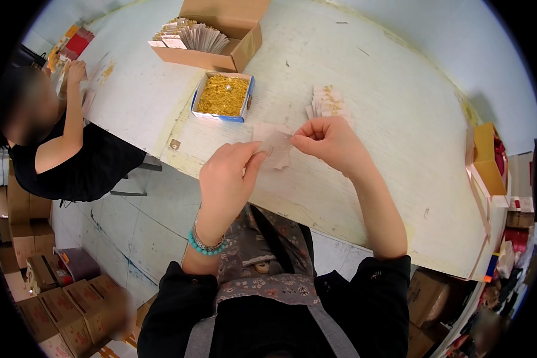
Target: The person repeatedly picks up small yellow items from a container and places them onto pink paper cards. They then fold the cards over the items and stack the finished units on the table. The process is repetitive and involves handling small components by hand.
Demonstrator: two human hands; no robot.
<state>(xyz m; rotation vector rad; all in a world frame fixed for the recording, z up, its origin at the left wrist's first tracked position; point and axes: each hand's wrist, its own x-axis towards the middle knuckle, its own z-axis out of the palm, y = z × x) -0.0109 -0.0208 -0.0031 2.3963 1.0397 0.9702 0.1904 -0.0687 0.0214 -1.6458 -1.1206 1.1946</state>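
My left hand (pixel 225 178) pinches a small, thin, pale card (pixel 272 146) by its left edge, thumb against the fingers. At the card's upper right corner the thumb and forefinger of my right hand (pixel 328 142) are pressed together. Whatever they grip is too small to make out. Partly hidden beneath lie more pale pink cards (pixel 260 129) on the table. Just beyond my right hand is a fanned pile of pale cards with gold pieces (pixel 328 100). A blue-and-white open box full of thin gold-coloured pieces (pixel 222 95) stands beyond my left hand.
Farther back, an open brown carton (pixel 243 56) holds many upright cards. Another person (pixel 48 134) works at the table's left side. At the right edge stands an open box with red contents (pixel 489 161). Stacked cartons (pixel 65 310) fill the lower left floor.
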